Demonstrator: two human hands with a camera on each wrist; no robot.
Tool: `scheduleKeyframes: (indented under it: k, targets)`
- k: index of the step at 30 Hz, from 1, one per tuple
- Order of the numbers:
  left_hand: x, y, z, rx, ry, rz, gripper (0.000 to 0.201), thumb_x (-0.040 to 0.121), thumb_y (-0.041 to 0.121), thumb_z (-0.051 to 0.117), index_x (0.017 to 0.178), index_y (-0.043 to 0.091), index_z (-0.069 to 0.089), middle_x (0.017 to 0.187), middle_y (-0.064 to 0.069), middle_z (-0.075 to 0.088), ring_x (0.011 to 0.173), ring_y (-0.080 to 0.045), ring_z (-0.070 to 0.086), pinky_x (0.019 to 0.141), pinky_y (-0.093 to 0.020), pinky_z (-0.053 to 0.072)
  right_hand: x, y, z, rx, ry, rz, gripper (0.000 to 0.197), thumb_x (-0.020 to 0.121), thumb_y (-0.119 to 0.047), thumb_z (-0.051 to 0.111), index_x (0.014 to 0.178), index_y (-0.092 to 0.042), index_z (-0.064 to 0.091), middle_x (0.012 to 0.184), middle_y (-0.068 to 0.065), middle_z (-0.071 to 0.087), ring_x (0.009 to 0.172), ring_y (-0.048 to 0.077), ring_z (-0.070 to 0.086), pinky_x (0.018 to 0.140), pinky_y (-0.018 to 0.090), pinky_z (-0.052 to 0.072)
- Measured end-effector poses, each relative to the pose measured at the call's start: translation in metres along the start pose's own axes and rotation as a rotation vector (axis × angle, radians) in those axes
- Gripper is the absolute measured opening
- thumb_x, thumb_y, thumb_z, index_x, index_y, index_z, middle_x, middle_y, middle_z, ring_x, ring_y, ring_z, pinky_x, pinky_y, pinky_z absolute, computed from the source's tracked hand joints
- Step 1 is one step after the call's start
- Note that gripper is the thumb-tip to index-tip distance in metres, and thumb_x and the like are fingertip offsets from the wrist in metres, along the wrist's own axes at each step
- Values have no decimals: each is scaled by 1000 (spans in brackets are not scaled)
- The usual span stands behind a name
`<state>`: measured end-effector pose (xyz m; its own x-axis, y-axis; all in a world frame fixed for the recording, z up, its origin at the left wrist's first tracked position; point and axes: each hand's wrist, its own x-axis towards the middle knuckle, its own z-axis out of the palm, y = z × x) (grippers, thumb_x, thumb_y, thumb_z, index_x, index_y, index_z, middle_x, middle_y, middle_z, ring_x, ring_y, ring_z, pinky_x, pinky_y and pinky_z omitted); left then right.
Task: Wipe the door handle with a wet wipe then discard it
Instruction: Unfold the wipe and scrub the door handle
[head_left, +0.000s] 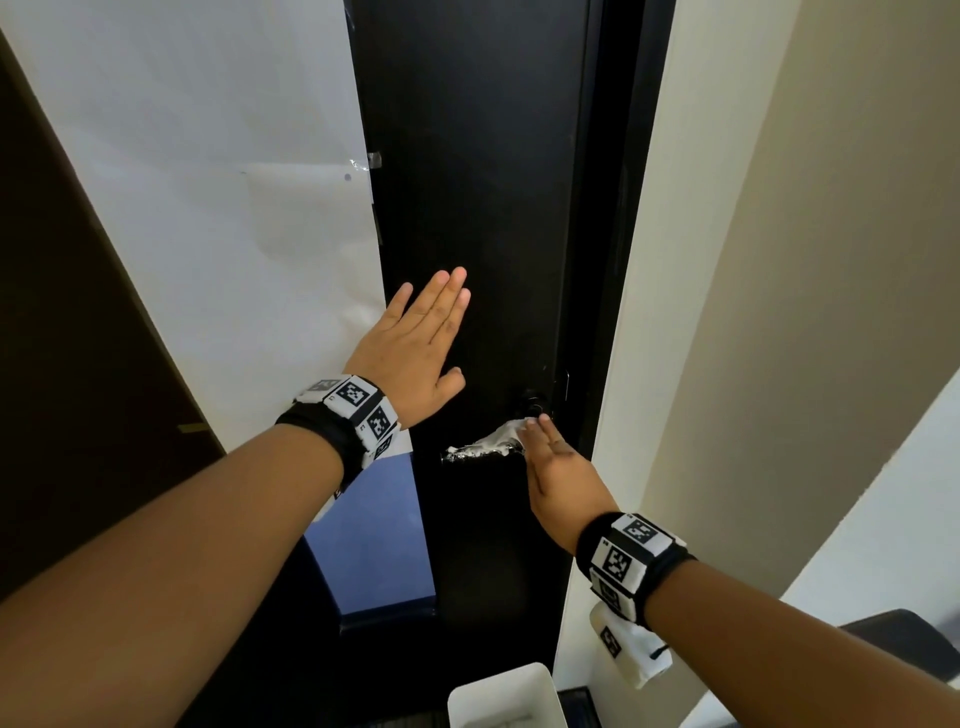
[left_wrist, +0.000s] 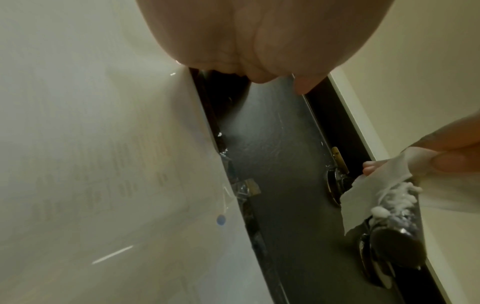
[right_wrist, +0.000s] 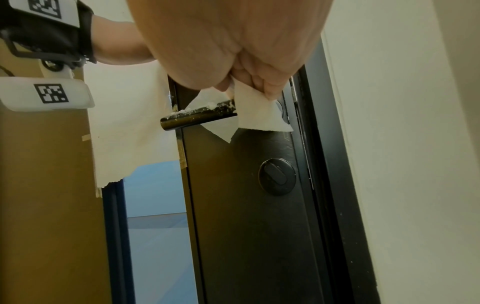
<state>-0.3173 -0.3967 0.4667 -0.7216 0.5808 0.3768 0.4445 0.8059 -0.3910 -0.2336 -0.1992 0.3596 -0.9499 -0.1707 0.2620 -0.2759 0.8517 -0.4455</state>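
Note:
A dark lever door handle (right_wrist: 197, 117) juts from the black door (head_left: 478, 208), with white foam specks along its top. My right hand (head_left: 550, 457) grips a white wet wipe (right_wrist: 259, 115) wrapped over the handle near its base; the wipe (head_left: 501, 439) and handle (left_wrist: 397, 224) also show in the head and left wrist views. My left hand (head_left: 415, 343) lies flat, fingers straight, against the door above and left of the handle.
A white bin (head_left: 506, 696) stands on the floor below the handle. White paper (head_left: 208, 182) is taped along the door's left edge. A round thumb-turn lock (right_wrist: 277, 176) sits under the handle. A cream wall (head_left: 779, 260) stands close on the right.

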Motion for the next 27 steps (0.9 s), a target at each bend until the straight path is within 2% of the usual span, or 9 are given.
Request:
scheduleKeyframes:
  k: [3, 6, 10, 12, 16, 19, 27]
  targets:
    - [-1, 2, 0, -15, 3, -11, 77, 89, 45, 28, 147, 10, -8, 158, -11, -13, 146, -23, -11, 120, -44, 1, -3, -8, -1, -19, -8, 9, 50, 99, -8, 33, 149, -8, 24, 158, 13, 23, 148, 23, 15, 115, 25, 17]
    - [-2, 6, -3, -8, 6, -26, 77, 89, 45, 31, 148, 10, -3, 158, -12, -12, 146, -25, -10, 120, -46, 3, -5, -17, 1, -23, -11, -8, 50, 100, -9, 33, 149, -5, 24, 158, 15, 23, 148, 24, 15, 109, 20, 7]
    - [-7, 12, -8, -56, 2, 13, 69, 91, 41, 34, 148, 13, 8, 160, -9, -6, 147, -26, -5, 120, -47, 8, -4, -26, 13, -5, -37, -8, 51, 99, -10, 33, 149, -5, 24, 157, 16, 24, 148, 22, 14, 115, 30, 23]
    - [-11, 12, -7, -39, -10, 26, 67, 91, 43, 33, 148, 15, 11, 160, -8, -3, 147, -27, -3, 119, -48, 9, -4, -31, 15, -11, -41, 5, 52, 98, -9, 33, 149, -6, 23, 158, 15, 22, 148, 21, 12, 114, 32, 26]
    - [-16, 6, -4, 12, -76, 34, 65, 94, 47, 25, 148, 13, 13, 160, -6, -4, 147, -24, -7, 119, -45, 4, -5, -41, 15, -13, -60, 12, 53, 99, -7, 33, 150, -5, 20, 159, 15, 18, 149, 23, 10, 115, 30, 23]
    - [-15, 6, -6, -38, -103, 43, 63, 95, 45, 21, 148, 12, 13, 160, -5, -3, 147, -20, -8, 120, -41, 3, -4, -47, 16, -7, -67, 15, 53, 99, -6, 33, 150, -5, 20, 159, 15, 17, 149, 23, 8, 116, 31, 23]
    - [-12, 6, -14, -99, -137, 35, 61, 96, 42, 22, 148, 11, 15, 160, -5, -1, 147, -19, -4, 119, -38, 4, -5, -66, 13, -19, -114, 37, 54, 99, -4, 32, 151, -5, 16, 160, 16, 12, 149, 27, 8, 117, 31, 17]
